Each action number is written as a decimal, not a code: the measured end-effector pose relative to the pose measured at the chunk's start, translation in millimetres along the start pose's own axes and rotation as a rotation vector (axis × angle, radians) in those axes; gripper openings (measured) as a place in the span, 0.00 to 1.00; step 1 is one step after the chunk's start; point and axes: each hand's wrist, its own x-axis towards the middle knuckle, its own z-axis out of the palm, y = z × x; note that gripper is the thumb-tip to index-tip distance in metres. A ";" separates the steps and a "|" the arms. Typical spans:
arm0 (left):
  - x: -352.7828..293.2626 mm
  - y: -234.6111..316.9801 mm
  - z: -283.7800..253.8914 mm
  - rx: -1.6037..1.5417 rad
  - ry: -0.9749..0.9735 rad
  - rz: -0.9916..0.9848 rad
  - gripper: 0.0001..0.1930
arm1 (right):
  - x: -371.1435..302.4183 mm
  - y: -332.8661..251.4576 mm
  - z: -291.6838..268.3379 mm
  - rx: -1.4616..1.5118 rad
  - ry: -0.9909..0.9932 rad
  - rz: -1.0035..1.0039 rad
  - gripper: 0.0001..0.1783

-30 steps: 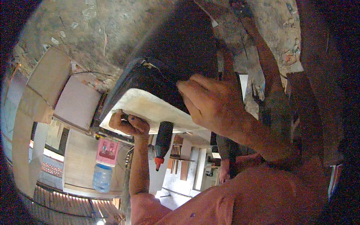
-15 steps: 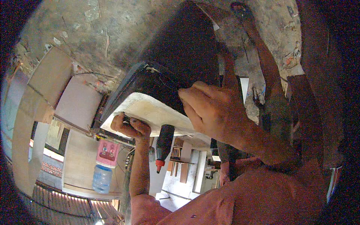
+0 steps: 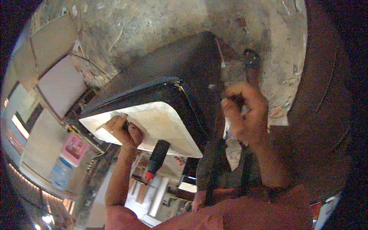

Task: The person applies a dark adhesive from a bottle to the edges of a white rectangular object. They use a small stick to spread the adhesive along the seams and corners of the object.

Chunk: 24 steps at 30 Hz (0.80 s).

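Note:
A pale flat board [image 3: 161, 122] with rounded corners lies against a black cover [image 3: 184, 57], whose folded edge runs around the board. My left hand [image 3: 124, 132] is closed over the board's left part, with something dark showing between its fingers that I cannot make out. Beside it, a black bottle-shaped thing with a red tip [image 3: 158, 158] has its broad end at the board's near edge. Off to the right of the cover, my right hand [image 3: 247, 111] is raised, blurred, its fingers curled in toward the thumb. Whatever they may hold is too small or smeared to name.
Worn, stained floor [image 3: 161, 23] spreads beyond the cover. Panels [image 3: 61, 84] stand at the left, near a pink water dispenser [image 3: 74, 148] with a blue bottle [image 3: 61, 172]. Dark brown material [image 3: 322, 115] fills the right side.
My right hand has moved right, away from the black cover's edge. The view has shifted, and more of the pale board shows. My left hand stays on the board.

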 end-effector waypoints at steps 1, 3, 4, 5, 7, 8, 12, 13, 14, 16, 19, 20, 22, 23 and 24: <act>0.1 1.3 0.3 -0.033 0.003 -0.012 0.17 | 12.3 4.5 -8.4 0.027 -0.018 0.054 0.04; 1.1 3.6 -1.5 -0.051 -0.009 -0.012 0.17 | 30.1 9.5 -18.0 0.071 -0.077 0.134 0.04; 1.6 4.4 -2.7 -0.035 -0.019 -0.003 0.16 | 37.8 11.0 -21.0 0.089 -0.120 0.155 0.05; 1.9 5.8 -3.1 -0.023 -0.033 -0.006 0.16 | 44.4 12.0 -23.6 0.110 -0.162 0.181 0.06; 2.3 7.6 -4.4 -0.024 -0.054 -0.005 0.16 | 54.9 10.8 -24.8 0.001 -0.251 0.069 0.07; 2.5 7.8 -5.0 -0.033 -0.060 -0.014 0.16 | 59.2 9.0 -24.2 -0.045 -0.294 0.001 0.07; 2.3 9.3 -4.6 -0.046 -0.043 -0.035 0.17 | 71.2 -0.8 -21.9 -0.139 -0.344 -0.318 0.08; 2.4 10.3 -5.5 -0.028 -0.063 -0.044 0.17 | 73.2 -3.6 -22.2 -0.168 -0.367 -0.402 0.08; 2.6 11.2 -6.5 -0.010 -0.066 -0.037 0.17 | 74.4 -6.1 -22.8 -0.197 -0.386 -0.493 0.08; 4.6 12.4 -7.7 0.025 -0.065 -0.023 0.18 | 76.8 -10.7 -25.9 -0.249 -0.448 -0.565 0.09; 7.7 15.9 -7.0 0.013 -0.050 -0.030 0.18 | 82.6 -15.6 -27.0 -0.305 -0.521 -0.673 0.10; 8.8 17.1 -7.1 0.004 -0.049 -0.038 0.18 | 85.6 -17.0 -26.3 -0.319 -0.543 -0.708 0.10; 9.4 20.1 -6.4 0.009 -0.038 -0.043 0.18 | 93.4 -20.0 -23.2 -0.349 -0.579 -0.696 0.09; 9.9 19.7 -6.3 0.001 -0.030 -0.044 0.18 | 97.5 -21.9 -21.0 -0.360 -0.590 -0.697 0.09; 10.2 19.7 -5.7 -0.003 -0.027 -0.044 0.18 | 102.5 -23.8 -19.2 -0.374 -0.558 -0.714 0.09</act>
